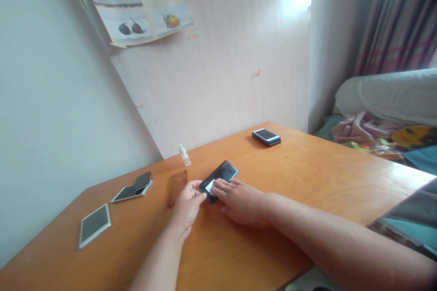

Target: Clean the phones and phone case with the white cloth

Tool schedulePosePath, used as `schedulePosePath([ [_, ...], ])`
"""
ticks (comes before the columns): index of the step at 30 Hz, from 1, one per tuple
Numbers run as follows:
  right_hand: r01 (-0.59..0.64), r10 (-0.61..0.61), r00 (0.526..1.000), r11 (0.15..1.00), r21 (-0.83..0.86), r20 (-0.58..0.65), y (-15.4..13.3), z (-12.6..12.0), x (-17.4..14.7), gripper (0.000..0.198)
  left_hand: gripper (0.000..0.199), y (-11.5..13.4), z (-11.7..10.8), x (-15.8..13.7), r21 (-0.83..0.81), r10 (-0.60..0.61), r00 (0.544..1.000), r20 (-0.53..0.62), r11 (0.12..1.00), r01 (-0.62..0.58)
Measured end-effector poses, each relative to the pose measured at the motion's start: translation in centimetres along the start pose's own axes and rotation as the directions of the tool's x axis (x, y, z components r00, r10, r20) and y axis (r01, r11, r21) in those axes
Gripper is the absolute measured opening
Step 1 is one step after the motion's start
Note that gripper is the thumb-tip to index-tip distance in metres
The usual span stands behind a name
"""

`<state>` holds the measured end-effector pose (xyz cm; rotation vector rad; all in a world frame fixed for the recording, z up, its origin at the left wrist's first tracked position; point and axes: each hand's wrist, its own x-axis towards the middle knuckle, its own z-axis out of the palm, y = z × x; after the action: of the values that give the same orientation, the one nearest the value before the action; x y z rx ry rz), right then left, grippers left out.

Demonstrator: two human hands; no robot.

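Note:
A black smartphone (221, 173) lies slanted on the wooden table with its glossy back up. My left hand (187, 204) is closed on its near-left end, with the thumb at the lower corner. Fingers of my right hand (239, 198) lie over the phone's back, pressing on a small white cloth-like piece (209, 187); its exact kind is too small to tell. Just left of the phone is a clear brownish phone case (175, 186), partly hidden behind my left hand. Behind that case stands a small clear pump bottle (185, 157).
On the table's left, a white-framed phone (94, 225) lies near another white-framed phone (126, 193) with a dark phone-like slab (142, 181) on it. Stacked phones (266, 136) rest at the far right. A wall backs the wooden table (324, 173); bedding (362, 129) lies beyond its right edge.

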<state>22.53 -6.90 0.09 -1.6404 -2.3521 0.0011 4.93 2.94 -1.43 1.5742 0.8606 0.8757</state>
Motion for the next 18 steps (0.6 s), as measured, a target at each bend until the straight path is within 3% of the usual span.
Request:
schedulePosePath([
  [2, 0.03, -0.03, 0.999, 0.999, 0.018, -0.014, -0.2, -0.1, 0.0, 0.06, 0.038, 0.1, 0.0, -0.1, 0.0, 0.004, 1.0, -0.007, 1.0, -0.004],
  [3, -0.01, 0.011, 1.0, 1.0, 0.021, -0.022, 0.0, -0.2, 0.1, 0.056, 0.038, 0.2, 0.0, -0.1, 0.004, 0.005, 1.0, -0.012, 1.0, -0.005],
  [7, -0.329, 0.329, 0.944, 0.944, 0.038, -0.009, 2.2, -0.8, 0.4, 0.052, 0.036, 0.1, -0.1, -0.1, 0.025, 0.001, 1.0, -0.01, 1.0, -0.001],
  [9, -0.398, 0.398, 0.917, 0.916, 0.05, 0.003, 2.9, -0.8, 0.5, 0.056, 0.035, 0.0, -0.1, -0.1, 0.023, -0.002, 1.0, -0.004, 1.0, 0.002],
  [13, -0.316, 0.315, 0.949, 0.948, 0.044, 0.022, 1.4, -0.6, 0.1, 0.064, 0.035, -0.1, -0.1, 0.0, 0.008, 0.001, 1.0, -0.009, 1.0, 0.0],
  [18, -0.062, 0.057, 0.996, 0.996, 0.057, 0.073, -2.9, -0.7, -0.7, 0.061, 0.037, 0.0, -0.1, 0.0, -0.007, 0.002, 1.0, -0.01, 1.0, -0.002],
])
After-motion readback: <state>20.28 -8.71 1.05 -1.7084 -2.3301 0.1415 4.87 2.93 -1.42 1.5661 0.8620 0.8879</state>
